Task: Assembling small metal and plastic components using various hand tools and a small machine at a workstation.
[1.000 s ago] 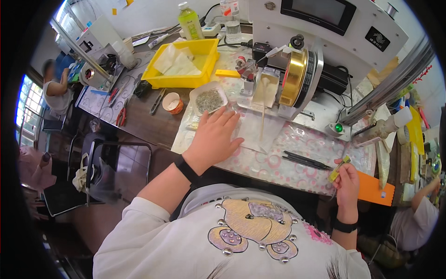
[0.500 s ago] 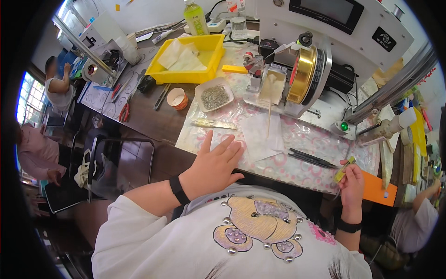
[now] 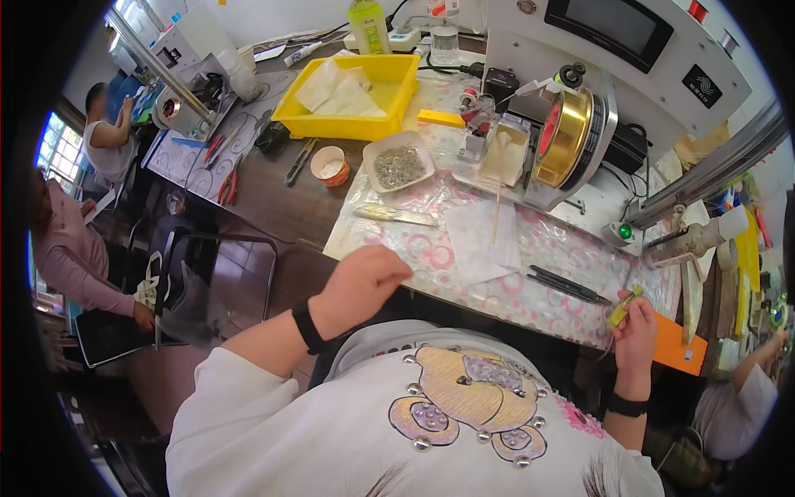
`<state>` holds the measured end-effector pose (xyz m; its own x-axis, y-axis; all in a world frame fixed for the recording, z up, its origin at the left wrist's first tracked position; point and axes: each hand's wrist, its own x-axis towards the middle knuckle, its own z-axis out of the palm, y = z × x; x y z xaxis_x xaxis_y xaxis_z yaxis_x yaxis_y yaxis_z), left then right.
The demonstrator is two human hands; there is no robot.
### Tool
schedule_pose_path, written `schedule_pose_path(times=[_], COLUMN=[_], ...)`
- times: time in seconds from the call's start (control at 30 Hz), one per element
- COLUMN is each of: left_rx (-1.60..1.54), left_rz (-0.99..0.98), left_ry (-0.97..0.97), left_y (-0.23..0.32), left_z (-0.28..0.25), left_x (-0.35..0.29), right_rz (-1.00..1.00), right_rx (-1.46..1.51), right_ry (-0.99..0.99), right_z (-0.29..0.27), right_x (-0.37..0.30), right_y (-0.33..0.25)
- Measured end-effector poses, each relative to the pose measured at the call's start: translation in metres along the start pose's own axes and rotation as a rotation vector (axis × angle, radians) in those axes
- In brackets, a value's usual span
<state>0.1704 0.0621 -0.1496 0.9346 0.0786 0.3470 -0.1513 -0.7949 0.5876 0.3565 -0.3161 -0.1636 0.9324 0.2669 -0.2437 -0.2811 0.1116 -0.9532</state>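
My left hand [image 3: 358, 283] is at the near edge of the table, its fingers curled and pressed together. What they hold, if anything, is hidden. Beyond it, a flat blade-like metal tool [image 3: 396, 214] lies on the patterned sheet. My right hand [image 3: 636, 335] is closed around a small yellow-green tool [image 3: 624, 307], its exact kind unclear. Just left of that hand lie black tweezers [image 3: 571, 286]. A white paper sheet [image 3: 476, 253] rests mid-table with a thin stick [image 3: 497, 211] over it. Behind, a white dish [image 3: 399, 161] holds many small metal pieces.
A yellow tray [image 3: 344, 124] with papers stands at the back left, beside a paper cup [image 3: 330, 166] and pliers [image 3: 300, 161]. A machine with a gold reel [image 3: 563, 139] fills the back right. An orange board [image 3: 681, 344] lies far right. Other people sit at both sides.
My left hand has gone from spread and flat to curled up, and sits slightly lower. The right hand keeps the yellow-green tool. The view has shifted a little.
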Motion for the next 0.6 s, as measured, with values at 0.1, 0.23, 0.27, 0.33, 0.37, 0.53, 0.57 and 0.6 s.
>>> schedule_pose_path(times=[0.1, 0.23, 0.27, 0.33, 0.37, 0.53, 0.57, 0.6], left_rx=[-0.643, -0.936, -1.002, -0.971, -0.963, -0.607, -0.411, -0.146], left_rz=[-0.502, -0.446, -0.354, -0.282, -0.223, -0.191, -0.193, -0.232], left_ry=[0.278, 0.559, 0.622, 0.707, 0.78, 0.982, 1.011, 0.834], left_y=[-0.007, -0.03, -0.037, -0.044, -0.047, -0.094, -0.109, -0.125], left_z=[-0.036, -0.097, -0.11, -0.145, -0.161, -0.205, -0.207, -0.205], left_x=[0.028, 0.075, 0.088, 0.109, 0.12, 0.179, 0.188, 0.195], right_rz=[-0.08, -0.154, -0.094, -0.171, -0.241, -0.067, -0.059, -0.066], right_rx=[-0.139, -0.167, -0.1, -0.192, -0.303, -0.041, -0.036, -0.032], right_ry=[0.02, 0.086, 0.135, 0.096, 0.077, 0.019, -0.006, -0.009], right_z=[-0.008, -0.006, -0.002, -0.021, -0.025, -0.004, -0.003, -0.002], right_x=[0.005, 0.009, 0.006, 0.008, 0.011, 0.003, 0.003, 0.004], right_y=[0.012, 0.015, 0.013, 0.023, 0.026, 0.003, 0.002, 0.003])
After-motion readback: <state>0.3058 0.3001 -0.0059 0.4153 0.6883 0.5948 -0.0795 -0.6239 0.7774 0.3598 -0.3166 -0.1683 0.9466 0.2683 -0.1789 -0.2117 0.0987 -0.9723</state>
